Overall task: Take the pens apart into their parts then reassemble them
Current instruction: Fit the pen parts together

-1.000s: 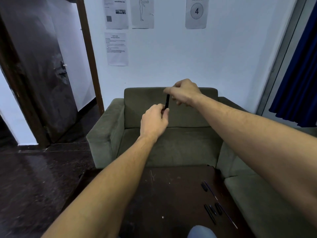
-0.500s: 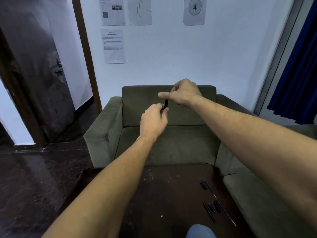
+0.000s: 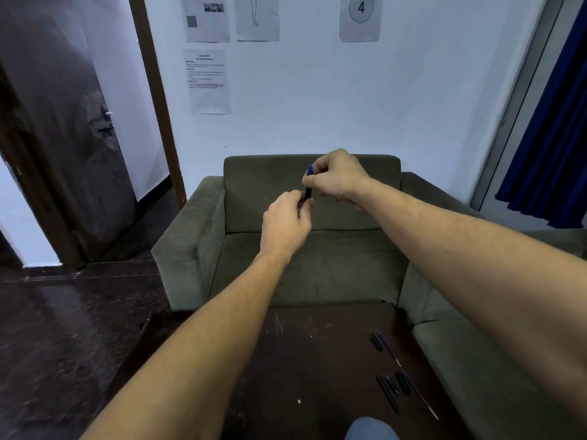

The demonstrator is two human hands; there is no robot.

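Both hands were raised beyond the table's [image 3: 286, 360] far edge. The left hand [image 3: 286, 223] pinched the lower end of the upright pen [image 3: 308, 190] and the right hand [image 3: 336, 176] pinched its blue top. Loose pen parts [image 3: 390, 389] lay on the table's right side.

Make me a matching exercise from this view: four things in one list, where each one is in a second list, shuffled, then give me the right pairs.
Things:
1. pen
2. loose pen parts
3. blue curtain
4. sheet numbered 4

Places:
A. on the white wall
B. on the dark table
C. at the right edge of the view
D. pinched between the left hand and the right hand

Pairs: 1-D, 2-B, 3-C, 4-A.
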